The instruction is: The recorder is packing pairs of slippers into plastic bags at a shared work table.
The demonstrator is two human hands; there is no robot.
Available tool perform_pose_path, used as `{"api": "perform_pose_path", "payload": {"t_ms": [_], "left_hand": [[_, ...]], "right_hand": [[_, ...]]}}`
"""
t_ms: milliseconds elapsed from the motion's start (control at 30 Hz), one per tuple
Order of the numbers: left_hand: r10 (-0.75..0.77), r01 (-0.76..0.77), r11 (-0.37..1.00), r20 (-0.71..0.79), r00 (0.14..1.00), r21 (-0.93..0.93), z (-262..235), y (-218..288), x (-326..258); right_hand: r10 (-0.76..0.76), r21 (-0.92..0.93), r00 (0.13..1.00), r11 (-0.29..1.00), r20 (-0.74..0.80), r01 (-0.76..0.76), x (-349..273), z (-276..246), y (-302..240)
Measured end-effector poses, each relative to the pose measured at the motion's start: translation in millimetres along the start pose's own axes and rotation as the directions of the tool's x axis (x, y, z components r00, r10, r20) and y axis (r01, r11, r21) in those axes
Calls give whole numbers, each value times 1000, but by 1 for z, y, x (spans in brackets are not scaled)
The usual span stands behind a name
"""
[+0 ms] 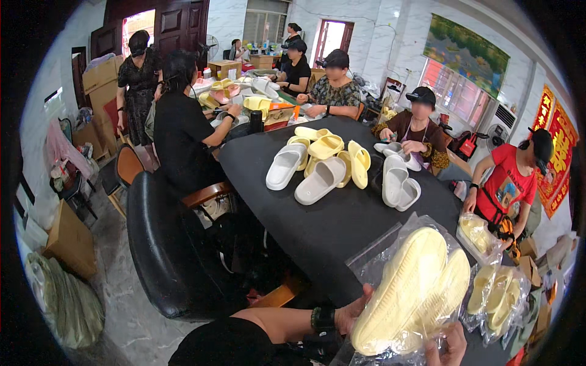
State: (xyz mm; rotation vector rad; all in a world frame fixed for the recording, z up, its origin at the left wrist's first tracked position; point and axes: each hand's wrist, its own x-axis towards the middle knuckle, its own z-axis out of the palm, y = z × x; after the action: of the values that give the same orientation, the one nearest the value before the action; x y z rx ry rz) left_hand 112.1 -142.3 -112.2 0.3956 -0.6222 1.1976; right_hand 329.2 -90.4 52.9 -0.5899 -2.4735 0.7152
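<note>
A pair of pale yellow slippers (400, 287), ribbed soles showing, sits inside a clear plastic bag (373, 249) at the lower right, over the near part of the black table. My left hand (353, 310), with a dark band at the wrist, grips the bagged pair along its left side. At its lower right edge, my right hand (450, 346) is closed on the bag, fingers partly hidden by the picture's lower edge. Beyond them on the table lie grey slippers (320, 181), yellow slippers (359, 165) and a grey-white pair (398, 183).
More bagged yellow slippers (497, 296) lie right of my hands, where a person in red (510, 189) stands. Other people work around the black table (317, 229). A black armchair (162, 256) stands left, with cardboard boxes (70, 241) beyond it.
</note>
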Motion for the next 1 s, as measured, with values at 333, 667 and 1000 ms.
{"api": "perform_pose_path", "payload": {"t_ms": [333, 667, 1000], "left_hand": [[226, 63, 290, -132, 965, 955, 81, 37, 87], [-163, -131, -956, -105, 981, 261, 57, 37, 132], [-48, 64, -976, -492, 869, 207, -44, 126, 70]], "right_hand": [[102, 264, 985, 955, 142, -137, 8, 58, 60], [111, 327, 991, 936, 78, -130, 79, 115, 112], [207, 216, 931, 936, 302, -278, 78, 152, 133]]}}
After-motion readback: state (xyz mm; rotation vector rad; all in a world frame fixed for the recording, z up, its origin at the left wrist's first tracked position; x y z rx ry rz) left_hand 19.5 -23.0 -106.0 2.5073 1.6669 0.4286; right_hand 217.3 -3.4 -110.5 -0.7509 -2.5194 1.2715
